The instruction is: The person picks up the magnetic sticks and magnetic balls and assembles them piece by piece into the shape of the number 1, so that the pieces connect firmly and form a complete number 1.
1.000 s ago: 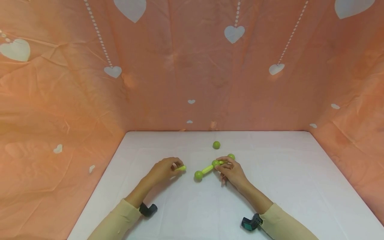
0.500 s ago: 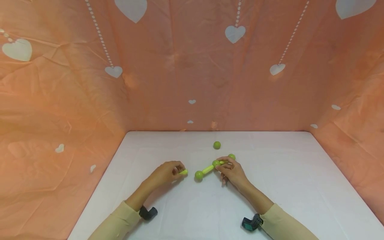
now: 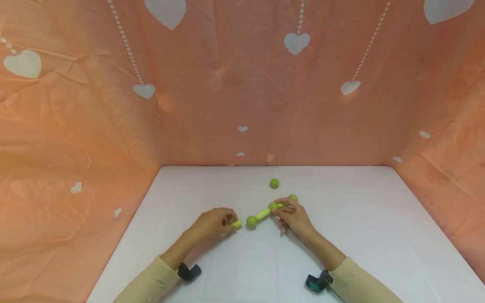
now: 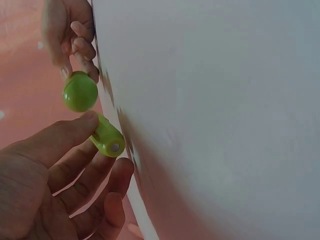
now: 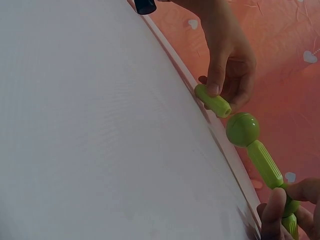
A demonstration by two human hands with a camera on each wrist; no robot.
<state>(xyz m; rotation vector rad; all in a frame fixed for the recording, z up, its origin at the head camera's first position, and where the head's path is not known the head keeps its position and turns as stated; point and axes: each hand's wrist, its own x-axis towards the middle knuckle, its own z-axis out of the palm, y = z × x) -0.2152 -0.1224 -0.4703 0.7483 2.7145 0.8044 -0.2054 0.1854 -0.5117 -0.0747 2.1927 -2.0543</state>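
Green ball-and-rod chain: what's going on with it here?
The person's right hand holds the middle ball of the chain. Their left hand pinches a loose lime-green rod, its tip close to the chain's left end ball but not touching it. Another green ball sits apart, farther back on the white table.

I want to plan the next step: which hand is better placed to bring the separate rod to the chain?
Probably the left hand: it pinches the separate rod near the end ball of the chain. The right hand grips the middle ball, so it seems better for steadying.
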